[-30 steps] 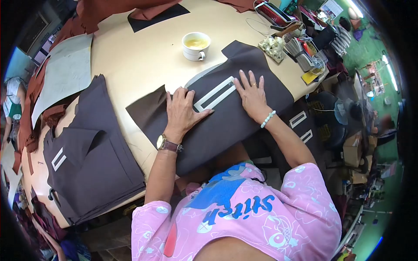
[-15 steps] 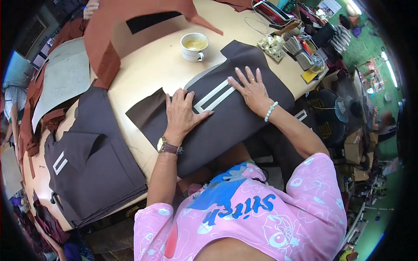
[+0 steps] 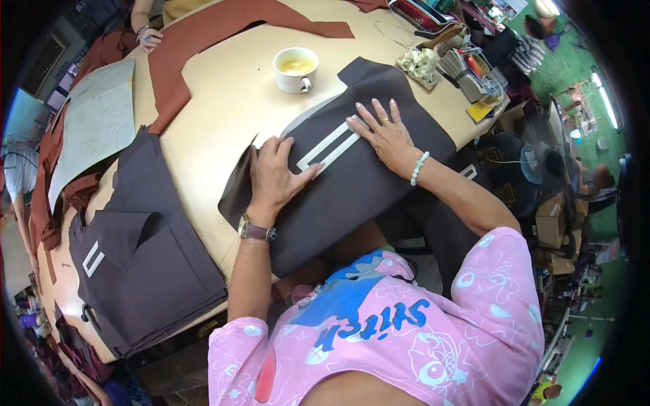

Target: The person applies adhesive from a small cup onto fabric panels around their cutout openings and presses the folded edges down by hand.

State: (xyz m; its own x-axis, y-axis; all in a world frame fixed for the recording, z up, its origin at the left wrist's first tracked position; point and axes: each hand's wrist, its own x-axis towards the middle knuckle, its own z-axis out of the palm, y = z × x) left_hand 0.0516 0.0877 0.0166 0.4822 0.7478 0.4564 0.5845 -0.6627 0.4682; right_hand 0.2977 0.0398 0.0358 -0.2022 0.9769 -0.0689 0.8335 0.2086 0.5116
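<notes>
A dark fabric panel (image 3: 338,196) lies over the table's front edge, its left side curling up. On it is a narrow white rectangular strip outline (image 3: 332,145), perhaps interfacing or a template. My left hand (image 3: 274,177) rests at the panel's left part, thumb stretched out to the strip's lower end, fingers apart and slightly bent. Flat and spread, my right hand (image 3: 387,137) presses the panel, with fingertips over the strip's upper end. Whatever lies beneath my palms is hidden.
Beyond the panel stands a cup (image 3: 296,71) of yellowish contents. To the left lie stacked dark fabric pieces (image 3: 169,271), a grey pattern sheet (image 3: 98,122) and rust-coloured fabric (image 3: 176,64). Another person's hand (image 3: 149,37) touches the rust fabric. Clutter including a phone (image 3: 426,12) sits back right.
The panel's left corner has curled inward and upward beside my left hand. Both hands shifted slightly left. The other person's rust fabric has come down flat onto the table.
</notes>
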